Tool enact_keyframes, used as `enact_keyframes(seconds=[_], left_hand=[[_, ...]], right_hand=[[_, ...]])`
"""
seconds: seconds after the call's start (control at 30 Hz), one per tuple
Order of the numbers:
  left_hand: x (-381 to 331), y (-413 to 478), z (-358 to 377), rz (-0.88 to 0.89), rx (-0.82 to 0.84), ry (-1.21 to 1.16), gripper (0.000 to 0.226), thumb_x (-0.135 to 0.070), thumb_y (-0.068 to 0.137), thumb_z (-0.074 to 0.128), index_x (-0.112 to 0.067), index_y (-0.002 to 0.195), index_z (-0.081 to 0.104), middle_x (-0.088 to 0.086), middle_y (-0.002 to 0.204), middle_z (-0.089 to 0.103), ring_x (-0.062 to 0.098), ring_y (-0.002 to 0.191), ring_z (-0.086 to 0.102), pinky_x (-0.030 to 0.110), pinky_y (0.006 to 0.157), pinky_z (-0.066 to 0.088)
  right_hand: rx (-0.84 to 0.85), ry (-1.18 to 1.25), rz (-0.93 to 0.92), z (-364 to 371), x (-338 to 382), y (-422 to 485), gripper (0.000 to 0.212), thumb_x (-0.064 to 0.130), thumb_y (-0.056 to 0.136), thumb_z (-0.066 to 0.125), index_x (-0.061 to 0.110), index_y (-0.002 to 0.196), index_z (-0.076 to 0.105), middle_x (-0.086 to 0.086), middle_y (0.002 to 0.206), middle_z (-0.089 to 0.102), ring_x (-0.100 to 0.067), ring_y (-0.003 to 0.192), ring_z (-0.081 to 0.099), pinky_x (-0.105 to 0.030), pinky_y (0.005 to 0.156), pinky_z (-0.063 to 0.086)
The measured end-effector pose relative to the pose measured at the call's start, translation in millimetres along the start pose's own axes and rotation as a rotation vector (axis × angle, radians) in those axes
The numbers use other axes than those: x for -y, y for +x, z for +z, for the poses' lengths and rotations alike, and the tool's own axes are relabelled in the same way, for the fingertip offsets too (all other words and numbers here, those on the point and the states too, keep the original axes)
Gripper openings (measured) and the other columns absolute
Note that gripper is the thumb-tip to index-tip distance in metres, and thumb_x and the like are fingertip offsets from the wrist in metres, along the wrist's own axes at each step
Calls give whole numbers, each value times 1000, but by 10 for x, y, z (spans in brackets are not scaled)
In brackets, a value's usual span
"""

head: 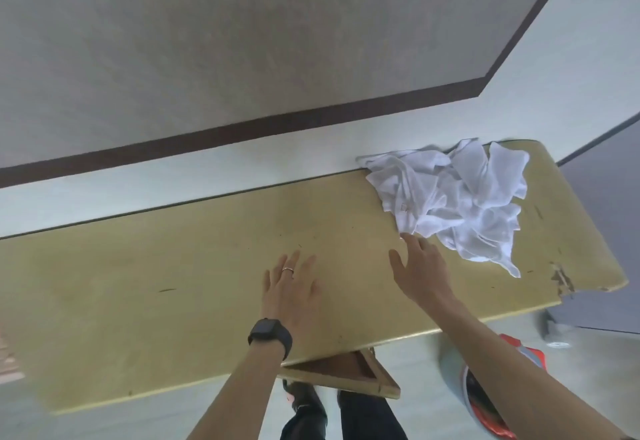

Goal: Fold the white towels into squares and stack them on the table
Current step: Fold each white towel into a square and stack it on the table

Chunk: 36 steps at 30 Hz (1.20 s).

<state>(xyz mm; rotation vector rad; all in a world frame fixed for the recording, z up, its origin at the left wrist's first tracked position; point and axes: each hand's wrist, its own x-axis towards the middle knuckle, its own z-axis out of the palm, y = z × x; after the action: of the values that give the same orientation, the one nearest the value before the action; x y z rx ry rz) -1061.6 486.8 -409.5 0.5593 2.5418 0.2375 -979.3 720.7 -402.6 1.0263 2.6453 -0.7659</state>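
A crumpled heap of white towels (457, 197) lies at the right end of a yellowish wooden table (173, 283). My right hand (420, 266) is stretched out with straight fingers, and its fingertips reach the heap's near left edge. My left hand (292, 287), with a ring and a black watch on the wrist, hovers flat with spread fingers over the bare table, left of the right hand. Neither hand holds anything.
The table's far edge runs along a pale wall with a dark band. Its right front corner (562, 278) is chipped. A wooden frame (360, 375) juts out under the near edge. A grey bucket with red contents (485, 401) stands on the floor at the right.
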Motion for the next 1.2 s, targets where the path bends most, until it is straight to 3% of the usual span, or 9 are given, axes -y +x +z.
enact_keyframes(seconds=[0.13,0.23,0.3,0.47,0.63,0.73,0.9,1.07,1.2], left_hand=[[188,304,223,-41,69,30,61,-47,101,36,-44,154,6,-7,166,-3,22,152,-5,55,121,6],[313,393,372,-59,154,54,68,-56,100,33,-50,152,-10,-13,162,-20,19,150,-20,64,117,-3],[370,378,443,-54,154,44,70,-61,98,32,-54,149,-15,-17,159,-28,17,148,-24,67,112,-9],[436,377,407,-25,193,50,70,-62,98,33,-55,147,-16,-18,158,-31,16,148,-25,69,111,-11],[310,382,-18,-30,303,2,67,-41,99,45,-44,154,7,-5,166,-4,22,152,-6,67,116,3],[52,302,-446,31,199,-61,63,-42,98,46,-38,154,18,2,162,20,26,150,10,60,118,4],[-505,97,-1314,333,-126,-241,61,-51,94,49,-38,150,28,-7,154,37,18,142,31,46,117,24],[-843,-341,-1928,505,-220,-341,62,-56,85,61,-40,143,43,-14,137,54,9,123,48,28,104,39],[-644,-600,-1927,470,-221,-337,28,-52,89,58,-37,112,64,-20,132,59,4,122,49,27,105,38]], right_hand=[[-8,-5,99,225,8,446,51,38,98,52,8,138,44,-16,129,52,-39,115,51,-45,87,43],[-32,-84,145,330,-30,608,52,43,98,52,12,138,41,-12,127,46,-39,115,49,-44,80,43],[-46,-131,155,370,-56,654,44,43,99,50,16,134,44,-10,123,44,-37,113,48,-42,74,40],[-61,-116,135,334,-85,585,19,22,102,41,8,109,52,-14,107,50,-40,96,54,-40,68,35],[-263,176,25,-272,-1,283,10,16,103,36,11,101,45,-10,92,59,-35,81,54,-39,67,36],[-398,261,-65,-837,200,111,14,14,102,42,13,108,55,-9,96,66,-30,88,59,-36,71,42],[-384,342,-180,-1529,687,-346,20,19,101,49,18,109,67,2,99,66,-15,88,61,-9,72,39],[-320,460,-311,-1760,1095,-869,13,19,96,58,23,97,70,11,90,70,-5,83,62,-14,72,49],[-246,495,-405,-1705,1302,-1127,14,14,93,64,26,94,72,17,89,69,-7,82,63,-18,72,51]])
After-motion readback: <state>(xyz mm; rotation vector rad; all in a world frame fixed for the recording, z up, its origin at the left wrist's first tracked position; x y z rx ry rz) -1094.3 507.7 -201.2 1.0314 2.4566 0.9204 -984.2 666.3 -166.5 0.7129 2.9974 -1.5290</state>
